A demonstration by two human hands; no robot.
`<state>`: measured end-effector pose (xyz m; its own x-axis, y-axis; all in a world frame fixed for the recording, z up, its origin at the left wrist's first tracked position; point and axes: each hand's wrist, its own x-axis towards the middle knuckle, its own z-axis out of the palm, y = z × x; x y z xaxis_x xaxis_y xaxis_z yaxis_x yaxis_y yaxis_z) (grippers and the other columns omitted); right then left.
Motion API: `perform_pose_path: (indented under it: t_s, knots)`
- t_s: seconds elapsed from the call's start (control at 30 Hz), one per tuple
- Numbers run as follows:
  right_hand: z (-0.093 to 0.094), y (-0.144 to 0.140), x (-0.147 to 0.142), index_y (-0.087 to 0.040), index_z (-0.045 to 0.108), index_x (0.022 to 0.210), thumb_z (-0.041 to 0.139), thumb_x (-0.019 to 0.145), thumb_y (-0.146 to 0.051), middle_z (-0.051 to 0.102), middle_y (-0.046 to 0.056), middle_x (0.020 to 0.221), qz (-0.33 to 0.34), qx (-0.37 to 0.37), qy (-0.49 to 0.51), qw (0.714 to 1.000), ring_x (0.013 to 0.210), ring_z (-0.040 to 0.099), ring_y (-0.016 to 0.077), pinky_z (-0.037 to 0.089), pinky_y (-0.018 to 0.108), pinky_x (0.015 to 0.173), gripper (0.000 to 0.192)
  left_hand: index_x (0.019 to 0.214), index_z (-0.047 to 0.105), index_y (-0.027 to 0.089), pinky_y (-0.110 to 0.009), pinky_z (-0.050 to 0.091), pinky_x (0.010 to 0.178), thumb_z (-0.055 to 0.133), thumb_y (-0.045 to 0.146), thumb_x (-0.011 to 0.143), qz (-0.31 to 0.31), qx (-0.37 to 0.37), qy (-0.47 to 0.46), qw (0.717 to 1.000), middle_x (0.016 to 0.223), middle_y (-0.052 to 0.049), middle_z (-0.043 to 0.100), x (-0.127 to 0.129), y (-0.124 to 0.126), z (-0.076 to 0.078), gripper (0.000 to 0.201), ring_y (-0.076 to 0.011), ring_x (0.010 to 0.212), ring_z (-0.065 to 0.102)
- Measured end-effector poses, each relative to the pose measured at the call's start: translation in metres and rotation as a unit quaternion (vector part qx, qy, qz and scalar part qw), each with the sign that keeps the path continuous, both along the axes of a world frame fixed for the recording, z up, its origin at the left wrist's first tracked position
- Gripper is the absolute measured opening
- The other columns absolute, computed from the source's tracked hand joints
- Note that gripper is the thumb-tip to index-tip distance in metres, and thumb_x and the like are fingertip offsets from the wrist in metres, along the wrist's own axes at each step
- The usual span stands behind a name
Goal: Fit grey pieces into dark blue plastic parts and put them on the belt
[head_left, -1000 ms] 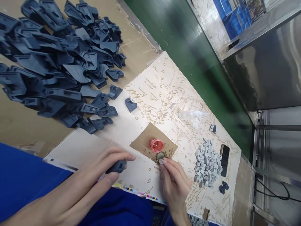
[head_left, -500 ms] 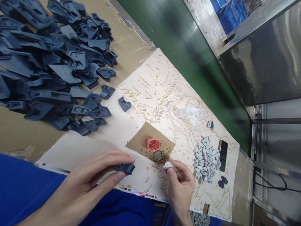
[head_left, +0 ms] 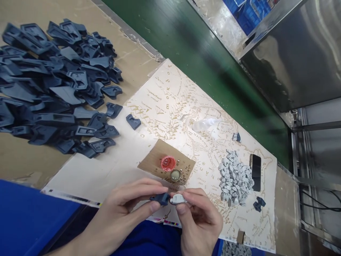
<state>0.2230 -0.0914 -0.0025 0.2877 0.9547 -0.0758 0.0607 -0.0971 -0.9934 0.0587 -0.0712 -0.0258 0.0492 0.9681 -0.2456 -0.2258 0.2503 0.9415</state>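
Over the printed sheet, left hand pinching dark clip, right hand pinching grey piece, parts touching

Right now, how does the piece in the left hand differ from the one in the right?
The dark blue part in the left hand is dark and matches the big pile; the grey piece in the right hand is pale, like the grey heap. The dark blue part looks slightly larger than the grey piece. Both are pinched at the fingertips, their ends meeting.
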Motion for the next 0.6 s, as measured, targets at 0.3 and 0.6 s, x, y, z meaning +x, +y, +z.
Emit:
perform_pose_path:
  t_s: [0.3,0.6]
  knots:
    - [0.003,0.006,0.013,-0.037,0.084,0.120,0.077,0.098,-0.013,0.086,-0.001,0.099,0.128,0.156,-0.154,0.967,0.080,0.084,0.0165,0.070,0.023,0.066,0.033,0.111,0.087,0.049,-0.009,0.064,0.069,0.081,0.048,0.097,0.013,0.137,0.037,0.990,0.090,0.003,0.087,0.001,-0.004,-0.003,0.015,-0.0129,0.075,0.084]
    - [0.003,0.002,0.012,-0.041,0.081,0.120,0.085,0.095,-0.025,0.085,-0.003,0.098,0.100,0.218,-0.157,0.958,0.072,0.084,0.0215,0.074,0.031,0.063,0.030,0.143,0.072,0.045,-0.025,0.071,0.076,0.073,0.017,0.102,-0.069,0.275,0.053,0.957,0.101,-0.004,0.083,-0.011,-0.011,-0.012,0.050,-0.0209,0.088,0.083]
